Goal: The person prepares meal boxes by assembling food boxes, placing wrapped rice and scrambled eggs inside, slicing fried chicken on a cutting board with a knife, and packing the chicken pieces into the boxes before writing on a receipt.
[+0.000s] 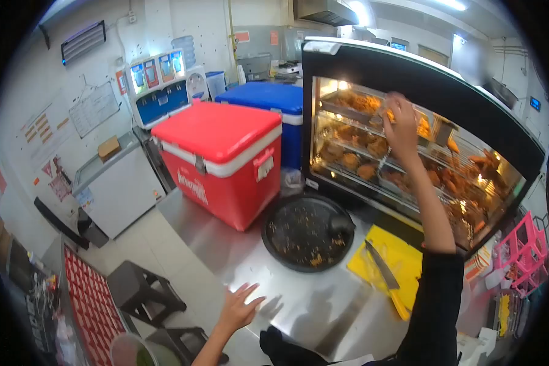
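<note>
My left hand (238, 310) hovers over the near left edge of the steel counter (287, 290), fingers spread, holding nothing. Raised in front of the lit food display cabinet (348, 58) is my right hand (401, 128). Its fingers curl downward and are slightly blurred; whatever they hold, if anything, I cannot make out. Fried chicken pieces (349, 160) fill the cabinet's shelves. Below it a round black tray (287, 235) with crumbs lies on the counter. Beside that, a knife (381, 265) with a yellow handle rests across a yellow cutting board (375, 241).
A red cooler box (226, 165) stands left of the tray, with a blue cooler (262, 97) behind it. Pink plastic racks (524, 250) are at the right. On the floor side are a dark stool (141, 290) and a white chest freezer (122, 195).
</note>
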Motion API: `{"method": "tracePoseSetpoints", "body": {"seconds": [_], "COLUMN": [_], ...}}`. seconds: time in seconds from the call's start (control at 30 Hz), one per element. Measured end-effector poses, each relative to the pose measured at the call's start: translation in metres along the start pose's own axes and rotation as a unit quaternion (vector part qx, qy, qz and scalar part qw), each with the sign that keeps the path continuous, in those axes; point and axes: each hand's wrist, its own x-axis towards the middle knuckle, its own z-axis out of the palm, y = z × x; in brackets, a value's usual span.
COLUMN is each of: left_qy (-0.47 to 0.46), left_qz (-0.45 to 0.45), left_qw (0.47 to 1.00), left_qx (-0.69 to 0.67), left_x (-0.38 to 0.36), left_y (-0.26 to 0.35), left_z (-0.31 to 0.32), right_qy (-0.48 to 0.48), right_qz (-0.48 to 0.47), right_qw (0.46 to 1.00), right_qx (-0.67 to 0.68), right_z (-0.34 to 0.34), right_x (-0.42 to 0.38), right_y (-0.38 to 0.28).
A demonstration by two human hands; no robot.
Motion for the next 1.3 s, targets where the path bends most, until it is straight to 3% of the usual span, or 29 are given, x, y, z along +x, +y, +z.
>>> {"method": "tracePoseSetpoints", "body": {"seconds": [0.03,0.07,0.13,0.17,0.23,0.3,0.43,0.7,0.9,1.0,1.13,1.23,1.3], "left_qy": [0.007,0.029,0.071,0.09,0.096,0.101,0.089,0.145,0.206,0.218,0.243,0.243,0.261], "left_qz": [-0.025,-0.067,-0.136,-0.162,-0.234,-0.214,-0.169,0.039,0.166,0.182,0.175,0.104,0.11], "left_qw": [0.999,0.996,0.986,0.979,0.963,0.968,0.978,0.982,0.963,0.956,0.952,0.964,0.956], "left_qx": [0.035,0.043,0.07,0.089,0.089,0.084,0.082,0.113,0.053,0.076,0.063,0.024,0.071], "left_x": [0.003,0.009,0.02,0.026,0.043,0.046,0.085,0.178,0.245,0.263,0.272,0.267,0.261], "left_y": [-0.018,-0.034,-0.056,-0.064,-0.07,-0.097,-0.156,-0.305,-0.427,-0.476,-0.514,-0.512,-0.503], "left_z": [-0.016,-0.032,-0.057,-0.067,-0.082,-0.082,-0.082,-0.123,-0.156,-0.178,-0.2,-0.2,-0.195], "right_qy": [-0.013,0.009,0.06,0.01,-0.17,-0.148,-0.15,-0.165,-0.21,-0.254,-0.27,-0.292,-0.281], "right_qz": [0.0,0.07,0.135,0.137,0.141,0.017,-0.007,0.019,0.09,0.146,0.132,0.132,0.13], "right_qw": [0.999,0.993,0.984,0.982,0.975,0.984,0.984,0.969,0.938,0.914,0.9,0.889,0.889], "right_qx": [0.047,0.099,0.098,0.132,0.031,-0.099,-0.092,-0.184,-0.262,-0.282,-0.315,-0.326,-0.337], "right_z": [0.04,0.079,0.136,0.163,0.182,0.196,0.198,0.198,0.2,0.199,0.202,0.203,0.203], "right_x": [0.047,0.086,0.143,0.162,0.171,0.16,0.156,0.161,0.172,0.178,0.185,0.187,0.185], "right_y": [0.01,0.016,0.023,0.03,0.019,0.018,0.023,0.011,-0.011,-0.024,-0.029,-0.032,-0.031]}}
